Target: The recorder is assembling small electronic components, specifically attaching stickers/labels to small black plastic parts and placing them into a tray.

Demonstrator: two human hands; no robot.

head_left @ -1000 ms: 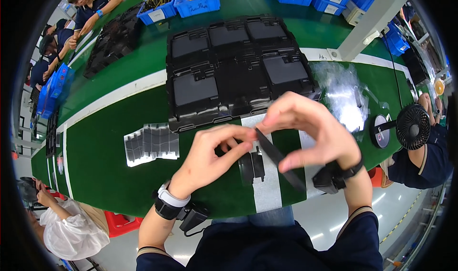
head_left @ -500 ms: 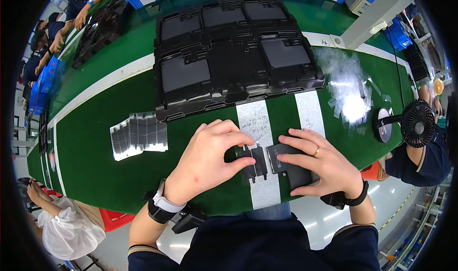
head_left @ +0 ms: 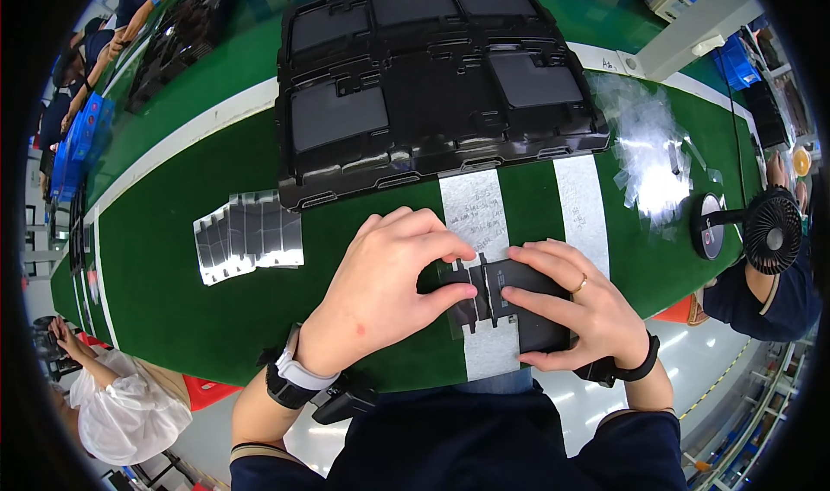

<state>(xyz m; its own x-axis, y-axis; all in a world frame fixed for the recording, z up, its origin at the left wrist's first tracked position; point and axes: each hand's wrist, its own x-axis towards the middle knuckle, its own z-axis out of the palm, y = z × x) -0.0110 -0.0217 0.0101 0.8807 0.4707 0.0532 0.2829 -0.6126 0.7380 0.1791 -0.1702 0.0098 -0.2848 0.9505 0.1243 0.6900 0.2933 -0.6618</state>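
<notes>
My left hand (head_left: 393,275) pinches a narrow black strip (head_left: 473,316) on clear film between thumb and index finger. To its right lies a flat black rectangular piece like a battery pack (head_left: 541,318), its left edge right against the strip. Over that piece my right hand (head_left: 596,309) is spread, the index fingertip on its face and the thumb at the near edge, holding it down. Both parts rest across a white band (head_left: 493,363) with handwriting on the green table. Part of the strip is hidden behind my left fingers.
Beyond my hands stands a large black moulded tray (head_left: 424,119) holding several flat dark pieces. Layered film strips (head_left: 251,240) lie at left. Clear film scraps (head_left: 653,171) are heaped at right, near a small black fan (head_left: 772,232). Other people sit around the table.
The gap between the black battery-like piece and the strip has closed; the piece now meets the strip's right side. My right hand has moved with it. The view has shifted slightly.
</notes>
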